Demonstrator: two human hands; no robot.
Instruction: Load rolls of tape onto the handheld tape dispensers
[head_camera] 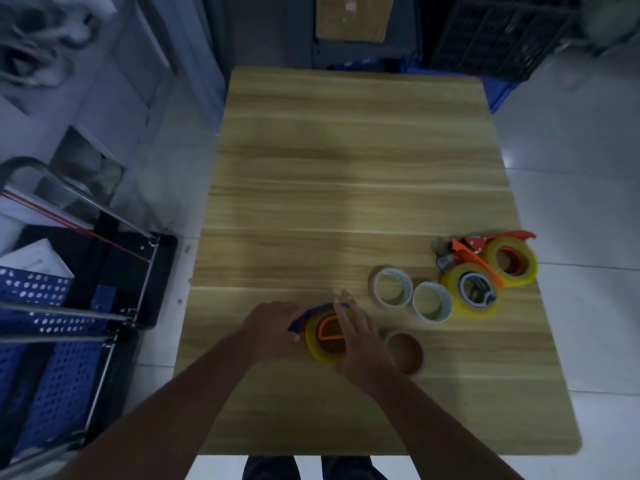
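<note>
- While your left hand (273,327) curls round the blue dispenser (311,311) at the lower middle of the frame, your right hand (360,337) lies flat over the yellow roll (313,342), fingers straight, pressing rather than gripping.
- Under that hand the roll sits around the orange hub (330,329) of the dispenser, which rests on the table (346,168) near its lower edge.
- You look to be at the seating step: the roll is over the hub, but I cannot tell whether it is pushed fully home.
- Your next move likely calls for an even push so the core goes down square, with your left hand keeping the frame from sliding.
- After that you would need to find the free end of the tape and lead it toward the blade. Neither the end nor the blade shows here.
- To look at, the roll is glossy and translucent yellow with a wide core. The half-round hub fills only part of that opening.
- Just right of your right wrist lies a brown roll (417,355), flat and unloaded.
- Further right and up, two clear rolls (446,303) lie flat, touching each other.
- Toward the right edge of the table, two more yellow rolls (450,292) lie with a red dispenser (485,241). They seem mounted, though blur hides the detail.
</note>
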